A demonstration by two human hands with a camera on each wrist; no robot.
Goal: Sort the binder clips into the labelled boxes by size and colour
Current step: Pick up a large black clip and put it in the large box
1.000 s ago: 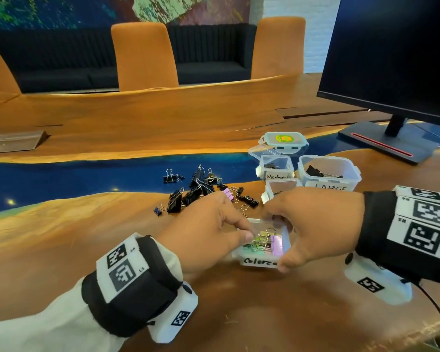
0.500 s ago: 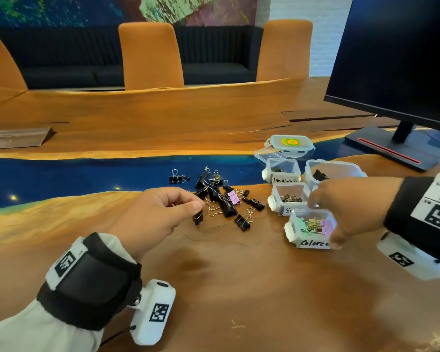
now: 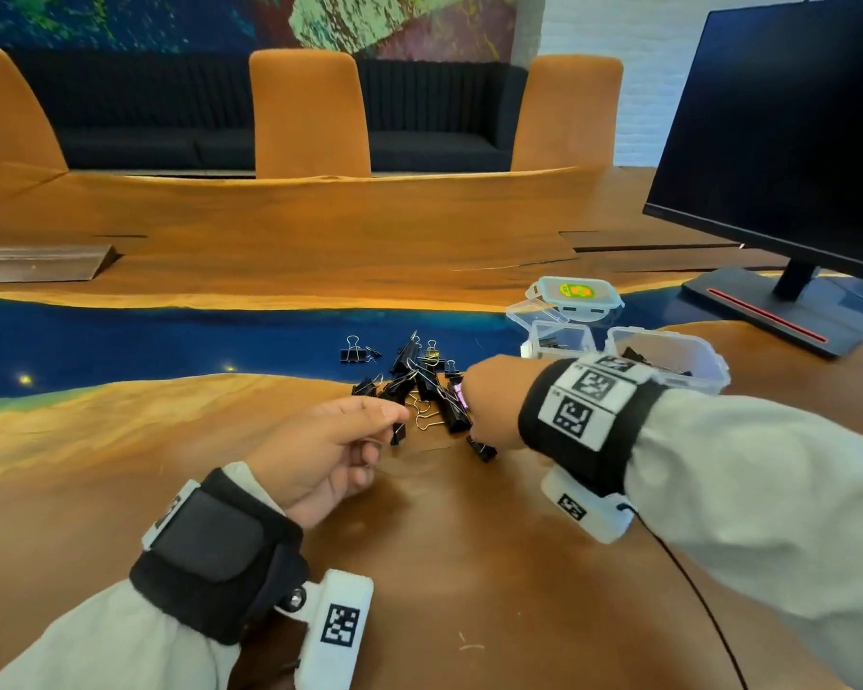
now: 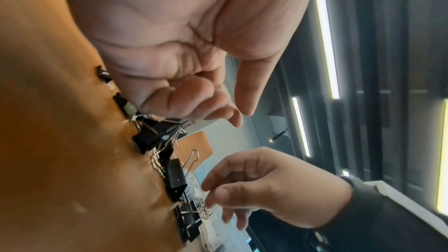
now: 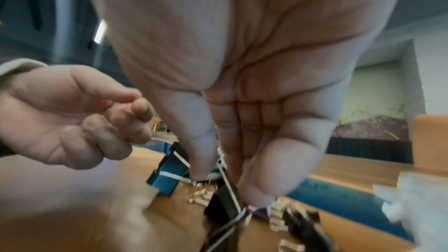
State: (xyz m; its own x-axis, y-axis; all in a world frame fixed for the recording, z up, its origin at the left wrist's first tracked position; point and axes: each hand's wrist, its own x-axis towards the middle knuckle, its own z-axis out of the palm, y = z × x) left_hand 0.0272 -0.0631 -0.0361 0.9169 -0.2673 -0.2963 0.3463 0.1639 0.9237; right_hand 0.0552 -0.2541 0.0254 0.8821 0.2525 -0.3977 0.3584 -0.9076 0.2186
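Note:
A heap of black binder clips (image 3: 422,385) lies on the wooden table, with one purple clip (image 3: 463,394) at its right side. My right hand (image 3: 469,408) reaches into the heap from the right. In the right wrist view the right hand (image 5: 227,189) has its thumb and fingers apart, one on each side of a black clip (image 5: 221,201), tips touching the wire handles. My left hand (image 3: 394,420) hovers at the heap's near left, fingers loosely curled and holding nothing. The medium box (image 3: 559,338) and large box (image 3: 668,356) stand at the right; my right arm hides the other boxes.
A lid (image 3: 574,291) and a clear empty tub (image 3: 536,313) lie behind the boxes. A monitor (image 3: 788,141) on its base (image 3: 778,311) stands at the far right. A blue resin strip (image 3: 145,341) crosses the table behind the clips. Orange chairs line the far edge.
My right hand has left the coloured box and swung left onto the heap of clips, and its arm now covers the nearer boxes. My left hand has stayed near the heap.

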